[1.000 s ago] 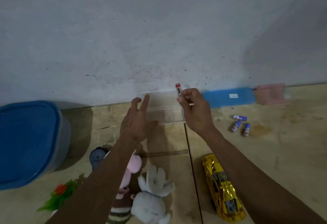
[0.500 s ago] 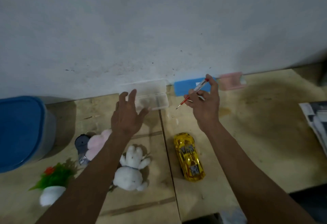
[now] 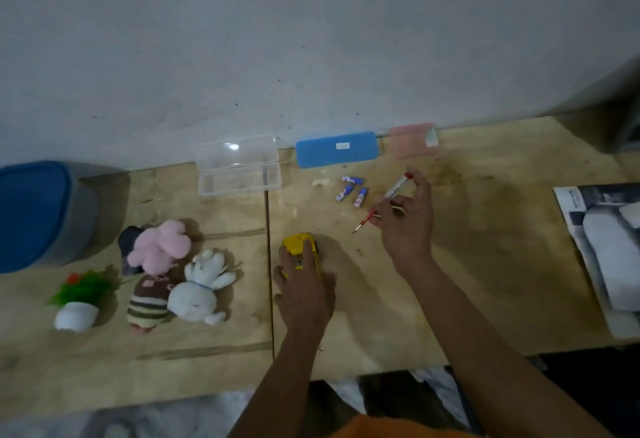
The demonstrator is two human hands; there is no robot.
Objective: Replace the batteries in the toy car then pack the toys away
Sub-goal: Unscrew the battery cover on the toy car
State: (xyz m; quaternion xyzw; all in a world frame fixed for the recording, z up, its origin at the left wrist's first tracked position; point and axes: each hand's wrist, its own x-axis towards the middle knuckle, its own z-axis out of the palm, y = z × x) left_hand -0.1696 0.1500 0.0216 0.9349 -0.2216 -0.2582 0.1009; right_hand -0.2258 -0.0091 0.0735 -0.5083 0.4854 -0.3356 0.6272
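The yellow toy car [image 3: 298, 246] sits on the wooden table [image 3: 485, 282] near the middle. My left hand [image 3: 304, 285] lies over its rear half with fingers curling down round its sides. My right hand [image 3: 407, 226] is raised above the table to the right of the car and pinches a red-handled screwdriver [image 3: 382, 203], tip pointing down-left. Three blue and white batteries [image 3: 350, 189] lie loose just behind the screwdriver. An open clear plastic case [image 3: 238, 169] stands at the wall.
Left of the car lie a pink plush [image 3: 161, 247], a white plush [image 3: 201, 285], a striped brown plush [image 3: 149, 302] and a small fake plant [image 3: 78, 299]. A blue-lidded bin [image 3: 38, 212] stands far left. A blue case [image 3: 336, 148] and pink case [image 3: 414, 140] line the wall; a magazine [image 3: 609, 250] lies right.
My left hand dropped from near the clear case down onto the yellow car. My right hand carried the screwdriver away from the case, to the right and nearer. The view tilted down.
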